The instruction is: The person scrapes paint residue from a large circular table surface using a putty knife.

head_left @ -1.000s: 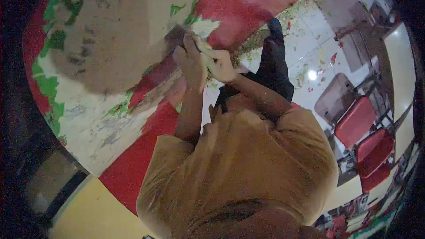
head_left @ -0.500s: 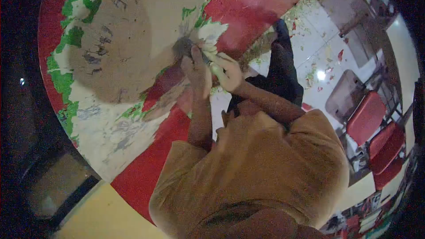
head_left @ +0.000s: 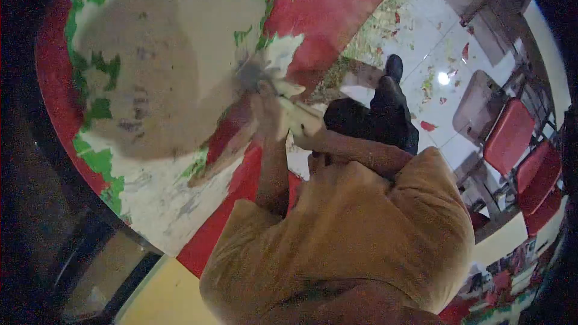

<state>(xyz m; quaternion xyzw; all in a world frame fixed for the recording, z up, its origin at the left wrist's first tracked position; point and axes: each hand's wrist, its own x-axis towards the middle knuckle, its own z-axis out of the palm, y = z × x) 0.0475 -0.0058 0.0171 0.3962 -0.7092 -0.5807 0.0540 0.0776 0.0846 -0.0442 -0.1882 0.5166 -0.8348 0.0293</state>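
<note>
A dark grey tool [head_left: 253, 74], blurred and too unclear to name, touches or nearly touches a cream, red and green surface [head_left: 229, 12] with ragged, peeled paint. My left hand [head_left: 267, 109] is closed around the tool's near part. Beside it on the right, my right hand [head_left: 304, 121] is also closed, gripping the pale rear part of the same tool. Motion blur hides the finger details of both hands. A broad shadow falls over the cream area left of the tool.
Red and pale paint flakes lie scattered on the white tiled floor [head_left: 430, 42] at the right. Red chairs [head_left: 510, 135] stand beyond it. My dark-clothed leg and shoe [head_left: 393, 87] show right of my hands. A yellow surface [head_left: 165, 298] lies at the lower left.
The view has shifted and turned slightly. Both hands and the tool appear slightly lower and more blurred, still together at the painted surface. The shoe shows lower and further right.
</note>
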